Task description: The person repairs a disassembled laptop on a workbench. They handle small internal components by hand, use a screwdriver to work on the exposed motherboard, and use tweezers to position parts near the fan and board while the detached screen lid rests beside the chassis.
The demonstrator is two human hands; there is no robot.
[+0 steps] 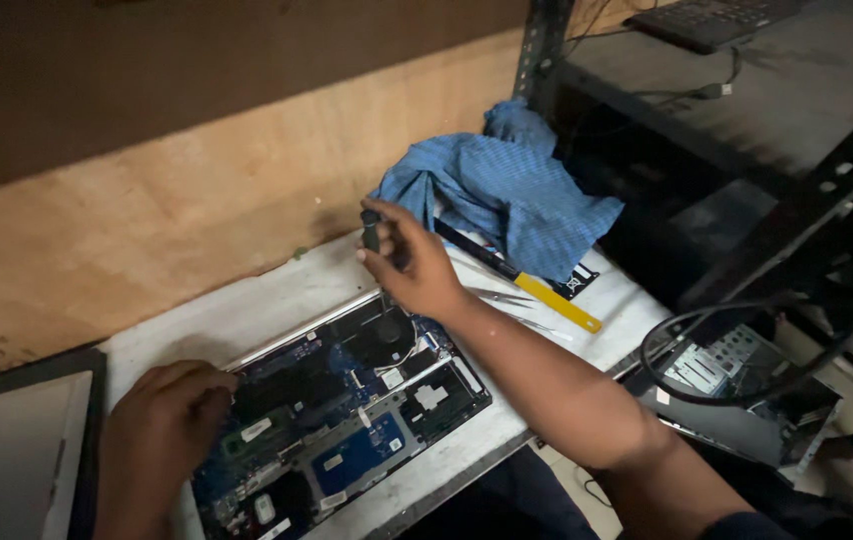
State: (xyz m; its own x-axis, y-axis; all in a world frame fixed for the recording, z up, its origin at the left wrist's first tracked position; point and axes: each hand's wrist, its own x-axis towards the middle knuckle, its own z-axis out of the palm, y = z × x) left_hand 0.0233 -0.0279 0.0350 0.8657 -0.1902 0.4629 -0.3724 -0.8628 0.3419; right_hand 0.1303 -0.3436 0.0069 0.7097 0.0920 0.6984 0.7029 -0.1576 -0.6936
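An opened laptop [347, 410] lies bottom-up on a white worktop [247, 305], its blue circuit board, fan and chips exposed. My left hand [162, 425] rests fingers-down on the laptop's left part, pressing on the board. Above the fan at the laptop's far edge, my right hand [412, 265] is closed around the dark handle of a screwdriver [372, 232], held upright; its tip is hidden behind the hand.
A crumpled blue cloth [507, 185] lies at the back right, with a yellow-and-black tool [537, 290] and metal tweezers [497, 296] beside it. A plywood wall [197, 190] stands behind. A dark metal rack [747, 130], cables and an open case [737, 385] are at right.
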